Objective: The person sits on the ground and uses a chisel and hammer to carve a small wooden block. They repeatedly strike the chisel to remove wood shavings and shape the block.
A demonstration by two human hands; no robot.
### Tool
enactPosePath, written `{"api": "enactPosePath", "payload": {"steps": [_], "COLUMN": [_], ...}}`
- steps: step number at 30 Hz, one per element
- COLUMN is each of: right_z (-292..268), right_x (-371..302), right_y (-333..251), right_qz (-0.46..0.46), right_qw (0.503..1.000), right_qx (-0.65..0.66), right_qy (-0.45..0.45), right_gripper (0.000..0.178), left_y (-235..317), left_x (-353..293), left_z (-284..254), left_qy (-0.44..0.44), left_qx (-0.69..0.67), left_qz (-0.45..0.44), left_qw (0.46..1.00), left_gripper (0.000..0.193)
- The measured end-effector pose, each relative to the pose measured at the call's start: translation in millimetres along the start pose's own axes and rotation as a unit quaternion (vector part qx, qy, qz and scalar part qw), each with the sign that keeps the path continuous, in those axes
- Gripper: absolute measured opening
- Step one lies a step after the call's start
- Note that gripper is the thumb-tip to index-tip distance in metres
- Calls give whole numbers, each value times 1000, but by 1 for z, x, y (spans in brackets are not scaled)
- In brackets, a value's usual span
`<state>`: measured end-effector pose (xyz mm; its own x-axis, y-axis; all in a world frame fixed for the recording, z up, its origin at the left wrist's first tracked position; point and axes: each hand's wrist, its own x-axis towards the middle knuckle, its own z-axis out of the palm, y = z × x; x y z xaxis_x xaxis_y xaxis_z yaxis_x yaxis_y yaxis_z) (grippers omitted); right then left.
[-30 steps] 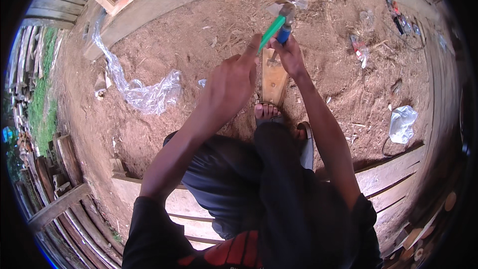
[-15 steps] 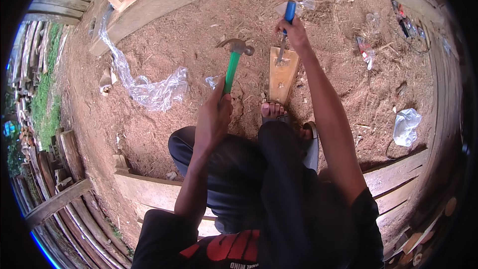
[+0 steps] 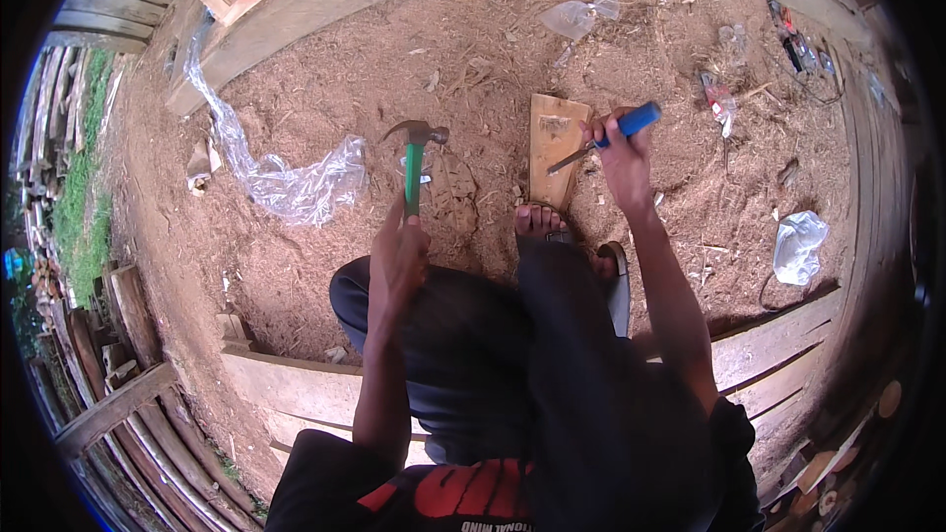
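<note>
My left hand (image 3: 399, 261) is closed round the green handle of a claw hammer (image 3: 413, 163), its metal head up and away from the board. In my right hand (image 3: 628, 158) is a chisel (image 3: 642, 119) with a blue handle, tilted so that its blade points down and left over the board. Whether the blade tip touches the wood I cannot tell. The wooden board (image 3: 548, 151) lies on the ground, with a rough chipped recess near its far end. My bare toes, in a sandal (image 3: 557, 236), rest at the board's near end.
Sawdust and shavings cover the ground. Clear plastic sheeting (image 3: 305, 184) lies to the left, a clear bag (image 3: 572, 18) beyond the board, a white bag (image 3: 800, 248) at right. Tools and a cord (image 3: 800, 49) lie far right. A plank (image 3: 296, 384) runs behind my legs.
My right hand has brought the chisel from upright at the board's far recess nearer to me and tilted it. My left hand has moved the hammer left and slightly nearer.
</note>
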<state>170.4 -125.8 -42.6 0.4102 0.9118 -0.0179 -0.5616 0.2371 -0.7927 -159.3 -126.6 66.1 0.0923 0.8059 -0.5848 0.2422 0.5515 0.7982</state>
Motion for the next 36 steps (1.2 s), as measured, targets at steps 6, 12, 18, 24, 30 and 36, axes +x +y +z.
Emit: {"api": "enactPosePath", "payload": {"steps": [6,12,18,24,30,36], "right_z": [21,32,55,43,55,61], "right_x": [17,45,-15,-64,-68,-54], "right_y": [-12,-1,19,10,9,21], "right_qz": [-72,-85,-111,-207,-126,-181], "right_qw": [995,980,937,826,889,872], "right_qx": [-57,-177,-328,-516,-433,-423], "right_qy": [-41,-44,-54,-97,-76,-168], "right_gripper": [10,9,21,24,23,17], "left_y": [-7,-2,-8,-16,-25,-37], "left_x": [1,-7,-13,-20,-21,-21], "left_z": [1,8,6,7,15,15], "left_qy": [-8,-61,-64,-60,-81,-101], "left_qx": [-2,-15,43,42,51,71], "left_qz": [10,105,123,101,-5,26], "left_qw": [1000,992,989,992,995,992], "left_gripper": [56,50,40,41,42,42]}}
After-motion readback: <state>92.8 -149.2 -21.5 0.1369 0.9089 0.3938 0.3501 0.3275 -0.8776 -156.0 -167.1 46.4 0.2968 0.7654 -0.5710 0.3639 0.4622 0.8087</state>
